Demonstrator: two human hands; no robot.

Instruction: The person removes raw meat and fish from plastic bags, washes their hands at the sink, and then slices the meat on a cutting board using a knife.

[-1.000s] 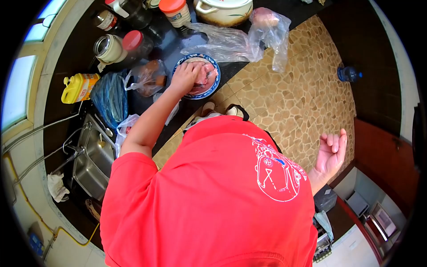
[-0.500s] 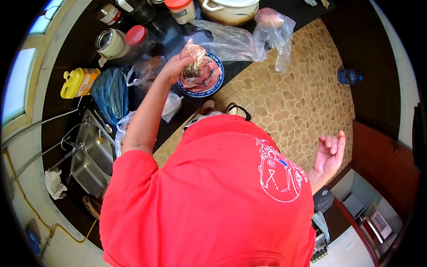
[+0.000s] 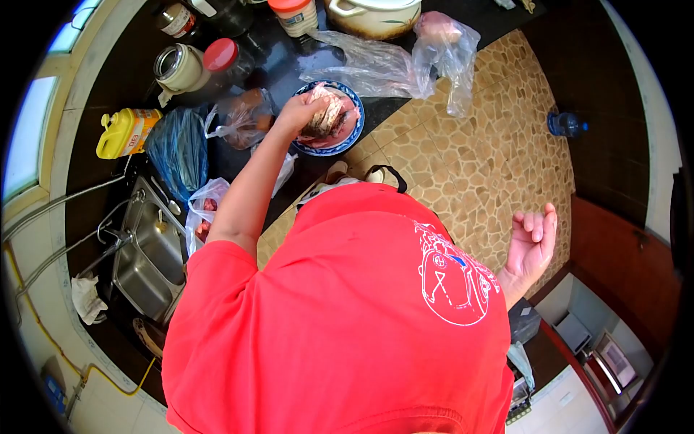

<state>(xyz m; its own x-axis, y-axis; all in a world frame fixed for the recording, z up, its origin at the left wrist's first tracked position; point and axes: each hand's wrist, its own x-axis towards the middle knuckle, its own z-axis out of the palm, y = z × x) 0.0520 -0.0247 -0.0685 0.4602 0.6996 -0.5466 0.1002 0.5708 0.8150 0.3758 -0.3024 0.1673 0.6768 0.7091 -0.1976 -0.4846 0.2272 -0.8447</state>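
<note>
My left hand [image 3: 300, 116] is closed on a piece of fish [image 3: 327, 108] with patterned, scaly skin and pale flesh. It holds the piece low over a blue-rimmed plate [image 3: 357, 134], at its left side. Pink fish pieces [image 3: 349, 119] lie in the plate, partly covered by the hand and the held piece. Whether the held piece touches those below, I cannot tell. My right hand [image 3: 529, 242] is raised off to the right, away from the counter, with its fingers loosely bent and nothing in it.
Plastic bags [image 3: 369, 65] lie behind the plate, beside a lidded pot [image 3: 376, 20]. Left of the plate are a bagged item [image 3: 246, 112], a blue bag [image 3: 177, 152], jars and a yellow jug [image 3: 129, 134]. A steel sink [image 3: 150, 257] is at left; a water bottle [image 3: 566, 125] stands far right.
My left hand has turned and lowered the fish piece toward the plate; before, it held the piece up at the plate's upper left. My right hand has barely moved.
</note>
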